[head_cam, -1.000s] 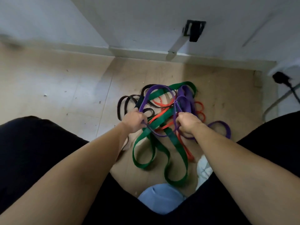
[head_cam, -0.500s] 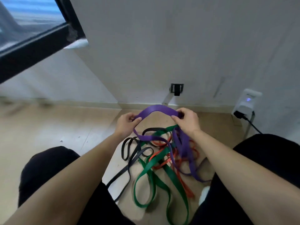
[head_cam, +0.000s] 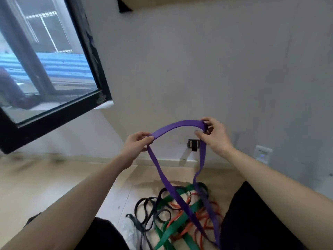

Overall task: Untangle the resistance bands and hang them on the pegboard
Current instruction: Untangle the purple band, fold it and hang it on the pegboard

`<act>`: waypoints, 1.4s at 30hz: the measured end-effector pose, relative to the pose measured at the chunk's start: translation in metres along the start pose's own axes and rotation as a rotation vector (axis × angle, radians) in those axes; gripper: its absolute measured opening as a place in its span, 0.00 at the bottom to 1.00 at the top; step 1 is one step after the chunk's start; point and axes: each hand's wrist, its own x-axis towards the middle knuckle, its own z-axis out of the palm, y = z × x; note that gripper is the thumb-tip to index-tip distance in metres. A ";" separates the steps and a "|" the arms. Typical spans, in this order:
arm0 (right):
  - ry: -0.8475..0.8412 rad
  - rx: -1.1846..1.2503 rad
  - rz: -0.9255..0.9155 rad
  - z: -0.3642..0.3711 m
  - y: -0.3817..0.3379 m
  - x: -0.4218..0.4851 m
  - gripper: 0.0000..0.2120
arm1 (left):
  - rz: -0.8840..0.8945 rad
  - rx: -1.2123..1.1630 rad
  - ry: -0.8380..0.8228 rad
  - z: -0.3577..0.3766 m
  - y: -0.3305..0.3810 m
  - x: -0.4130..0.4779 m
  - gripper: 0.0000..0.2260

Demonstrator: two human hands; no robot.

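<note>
Both hands are on it: left hand (head_cam: 137, 143) pinching the purple band (head_cam: 178, 124) between thumb and fingers, right hand (head_cam: 214, 134) curled round it a little higher, and the stretch between them arches up in front of the wall (head_cam: 198, 69). From each grip a strand drops away, down to the heap on the floor (head_cam: 54, 186) between the person's legs. Here's the danger, I'd say: those two strands run right across the green band (head_cam: 167, 233) and the orange band (head_cam: 211, 213), and whether they lie on top or thread through is impossible to tell from here. If they're threaded, a hard lift drags the whole pile up or cinches the knot tighter. And it's elastic: it could stretch, slip out of that left pinch and snap back. The band itself looks flat, wide and matte, deep purple, slack rather than taut, with a fold or twist just below the left hand where it turns down. The black band (head_cam: 134, 221) sprawls in thin loops at the left of the pile, apart from the purple strands. Behind the right strand, a small bracket (head_cam: 193, 144) sits low on the wall; a dark-framed window (head_cam: 45, 69) stands off to the left. No pegboard plainly in sight, and nothing hung yet.
</note>
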 end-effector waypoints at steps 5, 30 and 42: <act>0.069 -0.035 -0.080 -0.014 -0.031 0.028 0.11 | 0.136 -0.012 -0.067 -0.017 0.039 0.011 0.10; -0.395 0.039 0.219 -0.025 -0.027 0.113 0.13 | -0.043 0.128 -0.341 0.004 0.022 0.116 0.14; -0.482 0.027 0.174 0.023 -0.007 0.132 0.11 | -0.114 0.366 -0.537 0.046 -0.050 0.152 0.14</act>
